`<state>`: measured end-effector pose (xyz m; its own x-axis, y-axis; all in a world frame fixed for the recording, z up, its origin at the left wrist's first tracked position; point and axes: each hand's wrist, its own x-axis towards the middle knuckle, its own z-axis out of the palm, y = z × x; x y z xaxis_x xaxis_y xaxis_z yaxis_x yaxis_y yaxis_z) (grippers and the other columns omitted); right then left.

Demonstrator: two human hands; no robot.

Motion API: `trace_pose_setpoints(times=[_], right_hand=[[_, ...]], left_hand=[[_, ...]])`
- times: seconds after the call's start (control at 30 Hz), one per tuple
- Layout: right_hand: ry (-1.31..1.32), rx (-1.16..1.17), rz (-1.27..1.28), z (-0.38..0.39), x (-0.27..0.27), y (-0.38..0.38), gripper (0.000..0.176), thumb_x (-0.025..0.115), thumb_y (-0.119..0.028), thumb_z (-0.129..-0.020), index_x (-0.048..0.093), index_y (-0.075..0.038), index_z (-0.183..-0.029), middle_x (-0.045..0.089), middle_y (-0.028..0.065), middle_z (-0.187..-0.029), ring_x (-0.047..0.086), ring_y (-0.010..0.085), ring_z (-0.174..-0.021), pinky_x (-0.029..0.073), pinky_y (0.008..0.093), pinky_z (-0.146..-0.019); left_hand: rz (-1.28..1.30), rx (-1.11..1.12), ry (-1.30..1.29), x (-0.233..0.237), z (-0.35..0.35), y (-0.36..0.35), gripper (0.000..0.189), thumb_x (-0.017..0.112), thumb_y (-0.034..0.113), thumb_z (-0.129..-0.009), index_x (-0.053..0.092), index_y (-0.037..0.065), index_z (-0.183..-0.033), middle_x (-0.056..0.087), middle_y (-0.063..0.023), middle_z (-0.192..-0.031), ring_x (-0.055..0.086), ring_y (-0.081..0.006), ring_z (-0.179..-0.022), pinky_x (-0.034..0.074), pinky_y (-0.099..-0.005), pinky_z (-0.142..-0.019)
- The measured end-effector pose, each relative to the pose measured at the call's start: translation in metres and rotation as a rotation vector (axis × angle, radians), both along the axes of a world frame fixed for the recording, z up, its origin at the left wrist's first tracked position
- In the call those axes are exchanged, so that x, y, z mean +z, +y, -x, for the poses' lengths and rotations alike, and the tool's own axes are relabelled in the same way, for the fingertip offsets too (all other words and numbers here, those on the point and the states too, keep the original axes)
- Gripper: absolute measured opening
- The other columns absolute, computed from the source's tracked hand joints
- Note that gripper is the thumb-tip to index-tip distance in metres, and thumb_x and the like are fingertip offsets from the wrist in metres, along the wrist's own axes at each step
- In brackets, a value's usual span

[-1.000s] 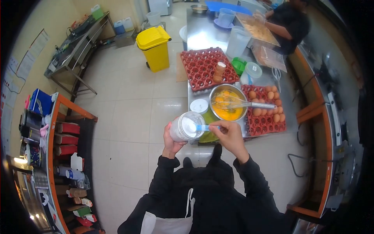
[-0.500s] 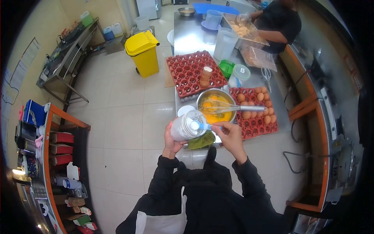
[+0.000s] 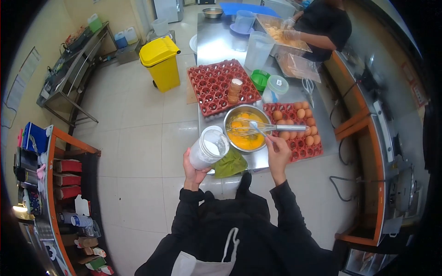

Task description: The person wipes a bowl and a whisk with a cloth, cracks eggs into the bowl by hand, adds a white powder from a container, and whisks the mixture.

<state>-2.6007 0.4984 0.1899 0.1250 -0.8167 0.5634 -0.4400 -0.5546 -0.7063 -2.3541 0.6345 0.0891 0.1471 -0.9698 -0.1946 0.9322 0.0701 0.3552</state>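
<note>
Smooth, shiny metal in bowl (image 3: 226, 132) at two o'clock, whisk (image 3: 292, 128) at three, table (image 3: 220, 42) at twelve. Cloudy plastic in jar (image 3: 200, 156), near centre. Glossy plastic in bin (image 3: 166, 72) at eleven. Pitted, plastic-looking finish on egg trays (image 3: 212, 85) at twelve and three. Creased, matt cloth (image 3: 230, 164) at five; likewise sleeves (image 3: 287, 207), lower down. Glossy, smooth floor (image 3: 138, 147) at nine.

R hand (image 3: 278, 154) w/ spoon (image 3: 259, 129) moved from jar (image 3: 202, 154) to over egg bowl (image 3: 243, 149).

The left hand (image 3: 194, 171) grips a jar (image 3: 208, 149). At its two o'clock, the right hand (image 3: 278, 155) holds a spoon (image 3: 258, 129).
</note>
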Motion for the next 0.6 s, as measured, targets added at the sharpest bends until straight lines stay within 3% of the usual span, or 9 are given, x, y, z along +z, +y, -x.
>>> trace_pose_setpoints(times=[0.03,0.13,0.43,0.6], right_hand=[[0.052,0.011,-0.026,0.002,-0.008,-0.001,0.017,0.074,-0.005,-0.088,0.075,-0.003,-0.104,0.068,0.0098,-0.092,0.066,0.0189,-0.077,0.053,0.0305,-0.066],[0.154,-0.006,0.04,0.004,-0.024,0.0,0.017,0.074,-0.003,-0.086,0.075,-0.002,-0.103,0.068,0.01,-0.093,0.067,0.0222,-0.082,0.053,0.0322,-0.072],[0.141,-0.045,0.211,0.011,-0.04,0.01,0.017,0.075,0.0,-0.084,0.074,-0.002,-0.101,0.069,0.0111,-0.098,0.067,0.0242,-0.086,0.054,0.0339,-0.076],[0.015,-0.142,0.142,0.018,-0.07,0.021,0.015,0.073,0.003,-0.084,0.072,0.0,-0.099,0.071,0.0124,-0.103,0.069,0.0237,-0.09,0.055,0.0331,-0.078]], left_hand=[[0.013,-0.003,0.009,-0.004,-0.001,0.002,0.061,0.035,0.062,-0.098,0.055,0.015,-0.131,0.066,-0.0053,-0.112,0.062,-0.016,-0.084,0.038,-0.0245,-0.044],[-0.07,0.044,0.011,-0.002,0.001,0.008,0.059,0.036,0.061,-0.098,0.056,0.016,-0.129,0.066,-0.0045,-0.11,0.062,-0.016,-0.082,0.038,-0.0248,-0.044],[-0.098,0.066,0.019,-0.002,0.0,0.023,0.058,0.036,0.061,-0.097,0.055,0.017,-0.13,0.066,-0.0045,-0.111,0.062,-0.0157,-0.083,0.039,-0.0247,-0.044],[-0.115,0.069,0.019,-0.002,-0.001,0.028,0.059,0.036,0.061,-0.097,0.055,0.016,-0.13,0.066,-0.0048,-0.11,0.061,-0.0156,-0.083,0.039,-0.0243,-0.044]])
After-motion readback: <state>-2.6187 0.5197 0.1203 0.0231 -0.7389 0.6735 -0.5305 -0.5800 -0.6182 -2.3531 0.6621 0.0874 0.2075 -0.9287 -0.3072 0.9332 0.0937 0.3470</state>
